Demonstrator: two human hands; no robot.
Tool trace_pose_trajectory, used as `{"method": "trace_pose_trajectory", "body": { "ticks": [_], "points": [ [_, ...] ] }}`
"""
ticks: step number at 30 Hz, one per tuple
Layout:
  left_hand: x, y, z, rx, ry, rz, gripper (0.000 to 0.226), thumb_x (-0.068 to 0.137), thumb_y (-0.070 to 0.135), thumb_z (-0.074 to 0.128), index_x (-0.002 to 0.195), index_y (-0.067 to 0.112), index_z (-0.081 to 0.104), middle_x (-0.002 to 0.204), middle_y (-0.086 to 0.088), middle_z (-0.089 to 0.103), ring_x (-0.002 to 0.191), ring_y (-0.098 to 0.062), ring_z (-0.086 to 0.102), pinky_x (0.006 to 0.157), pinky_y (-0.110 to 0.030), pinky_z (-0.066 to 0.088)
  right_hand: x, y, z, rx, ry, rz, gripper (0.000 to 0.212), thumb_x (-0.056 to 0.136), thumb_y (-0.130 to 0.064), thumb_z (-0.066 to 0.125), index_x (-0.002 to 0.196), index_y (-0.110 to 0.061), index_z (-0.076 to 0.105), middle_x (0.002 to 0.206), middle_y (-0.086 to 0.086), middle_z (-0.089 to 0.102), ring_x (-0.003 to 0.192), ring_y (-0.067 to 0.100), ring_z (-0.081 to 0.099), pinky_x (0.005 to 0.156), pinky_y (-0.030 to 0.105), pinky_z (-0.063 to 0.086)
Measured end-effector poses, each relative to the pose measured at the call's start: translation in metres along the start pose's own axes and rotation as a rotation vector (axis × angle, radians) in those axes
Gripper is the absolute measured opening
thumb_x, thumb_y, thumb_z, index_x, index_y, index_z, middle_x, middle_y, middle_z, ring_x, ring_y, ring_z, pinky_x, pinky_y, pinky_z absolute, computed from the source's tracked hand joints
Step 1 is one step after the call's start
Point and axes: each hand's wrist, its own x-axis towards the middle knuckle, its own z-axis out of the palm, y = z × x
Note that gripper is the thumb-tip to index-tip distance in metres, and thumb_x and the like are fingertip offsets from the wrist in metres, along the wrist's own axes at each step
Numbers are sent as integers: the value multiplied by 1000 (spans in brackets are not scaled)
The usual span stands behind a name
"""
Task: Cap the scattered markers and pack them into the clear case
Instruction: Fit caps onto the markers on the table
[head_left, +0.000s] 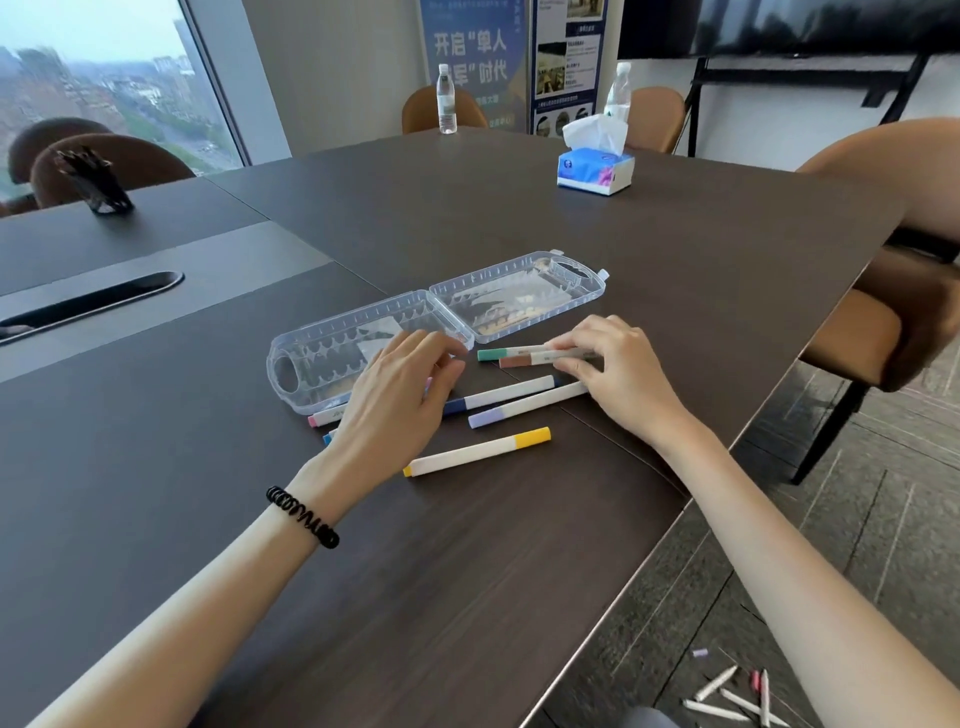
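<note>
So the clear plastic hinged case (519, 296) lies opened flat on the dark wood-grain table (467, 545), both halves facing up. The left hand (400, 400) sits over the near edge of the case's left half with its fingers curled under. I can't tell if it's got anything pinched. A pink-ended white marker (324, 417) and a blue-ended white marker (328, 439) poke out from beneath it.

The right hand (618, 374) pinches a green-capped white marker (491, 355) together with a brown-capped white marker (517, 361), just in front of the case's right half. Between the hands, a navy-capped white marker (498, 395) and a lilac-capped white marker (524, 405) lie side by side, with a yellow-capped white marker (478, 451) nearer the person.

The table's right edge cuts diagonally, close past the right hand. Over that edge, several more white markers (737, 696) lie on the grey floor (831, 493). A wide stretch of tabletop runs from the case back to the blue tissue pack (595, 169).
</note>
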Motion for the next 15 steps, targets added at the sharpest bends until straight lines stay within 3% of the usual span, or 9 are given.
{"method": "trace_pose_trajectory", "body": {
  "ticks": [9, 15],
  "points": [
    [-1, -6, 3, 36, -20, 16, 15, 99, 21, 50, 100, 19, 65, 90, 11, 56, 90, -13, 49, 77, -28, 39, 2, 8, 7, 2, -46, -50, 12, 88, -24, 66, 97, -24, 74, 95, -12, 65, 93, 10, 54, 86, 32, 38],
    [2, -7, -1, 48, -64, -6, 27, 98, 33, 42, 102, 24, 66, 94, 11, 58, 92, -12, 50, 75, -26, 40, 2, 11, 9, 3, 3, -86, 11, 92, -27, 62, 95, -23, 72, 89, -11, 64, 88, 10, 53, 80, 30, 39]
  ]
}}
